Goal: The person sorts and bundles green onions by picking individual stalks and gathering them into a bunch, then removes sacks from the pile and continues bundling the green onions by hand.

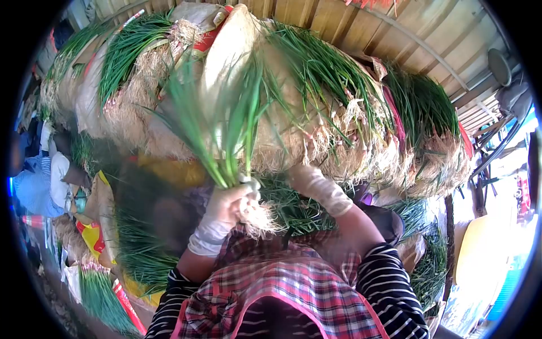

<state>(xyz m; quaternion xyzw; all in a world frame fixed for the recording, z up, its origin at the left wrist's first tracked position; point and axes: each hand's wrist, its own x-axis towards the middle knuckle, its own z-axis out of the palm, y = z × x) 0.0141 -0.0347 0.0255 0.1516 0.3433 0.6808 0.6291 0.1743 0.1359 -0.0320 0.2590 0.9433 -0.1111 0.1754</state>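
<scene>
My left hand (226, 204), in a thin whitish glove, is closed around a bunch of green onions (228, 144). Their long green leaves fan upward, blurred by motion, and the pale stringy roots (257, 217) hang below my fingers. To the right, my gloved right hand (317, 187) is apart from the bunch, close to the roots at the lower edge of the pile. Its fingers are smeared, so their pose is unclear. Ahead of both hands lies a loose heap of green onions (330, 68) with small pinkish bulbs, on beige sacking (271, 133).
More bundles of green onions (135, 51) lie at the back left and back right (423, 104). Cut green leaves (293, 212) cover the area below my hands. Another person in a blue garment (39, 186) is at the far left. A slatted wall (361, 28) stands behind.
</scene>
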